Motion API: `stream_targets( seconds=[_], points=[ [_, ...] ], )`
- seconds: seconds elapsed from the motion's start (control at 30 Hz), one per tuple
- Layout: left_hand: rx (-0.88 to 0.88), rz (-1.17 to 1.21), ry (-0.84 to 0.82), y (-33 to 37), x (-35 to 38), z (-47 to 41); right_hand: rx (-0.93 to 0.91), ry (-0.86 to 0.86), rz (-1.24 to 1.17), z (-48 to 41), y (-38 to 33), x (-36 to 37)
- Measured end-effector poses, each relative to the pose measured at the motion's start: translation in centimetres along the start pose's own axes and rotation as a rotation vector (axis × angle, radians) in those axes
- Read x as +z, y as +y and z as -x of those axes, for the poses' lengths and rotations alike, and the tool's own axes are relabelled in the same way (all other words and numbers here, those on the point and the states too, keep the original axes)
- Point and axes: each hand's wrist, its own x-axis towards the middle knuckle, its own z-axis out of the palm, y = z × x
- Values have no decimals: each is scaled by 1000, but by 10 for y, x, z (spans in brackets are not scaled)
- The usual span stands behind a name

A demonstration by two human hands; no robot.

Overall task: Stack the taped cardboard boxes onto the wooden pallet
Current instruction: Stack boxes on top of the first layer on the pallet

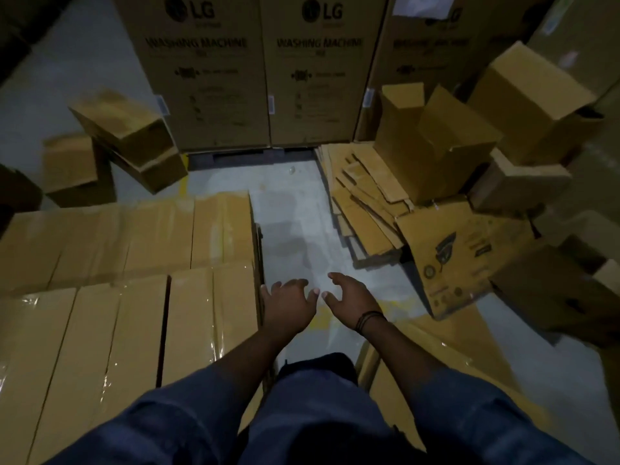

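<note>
Hands both empty. We see the left hand (290, 307) and the right hand (349, 302) held out low over the grey floor (295, 229), fingers spread and loosely bent, gripping nothing. The thumbs point toward each other, near but apart. There is a dark band (367, 318) on the right wrist and blue sleeves (188, 407) on both forearms.

The taped cardboard boxes (134, 313) are directly left of the left hand, packed tight in rows with glossy tape across the tops. That hand's outer fingers are just beside the edge of the block; we cannot tell whether they touch it. What the boxes rest on is hidden from us.

Past both hands, a row of LG washing machine cartons (208, 78) stands upright. Forward-right of the right hand, flattened cardboard sheets (365, 203) lie on the floor, with open empty boxes (432, 139) piled behind them. A printed box (459, 260) lies tilted to the right of the right hand. A few loose boxes (134, 139) are tumbled forward-left of the left hand.
</note>
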Motion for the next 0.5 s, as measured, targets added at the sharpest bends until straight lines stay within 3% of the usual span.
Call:
stream_targets(
  seconds=[0.33, 0.5],
  points=[
    [-167, 93, 51, -21, -35, -120, -114, -110, 17, -161, -29, -18],
    [-269, 97, 83, -54, -53, -221, -206, -277, 96, -273, -65, -22]
  ],
)
